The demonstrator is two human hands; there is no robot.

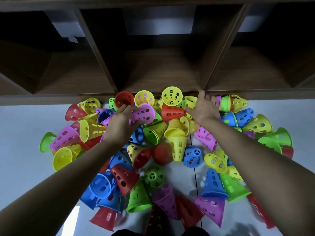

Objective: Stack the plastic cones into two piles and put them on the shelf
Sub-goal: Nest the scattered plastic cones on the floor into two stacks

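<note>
We see the left hand (121, 124) curled round a pink cone (144, 114), whose narrow end is hidden in the grip. The right hand (204, 109) reaches with fingers stretched over yellow cones; we cannot tell what its palm covers. The heap of plastic cones (178, 147) lies on a pale glossy floor (20, 150), the nearest ones blurred, below a dark wooden shelf (162, 68) cut off above.

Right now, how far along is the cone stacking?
Barely begun. The shelf shows no cones and neither pile is built. The left hand grips a pink cone; the right hand lies open over a yellow cone by the shelf edge. The scattered cones on the floor all remain to stack.
</note>
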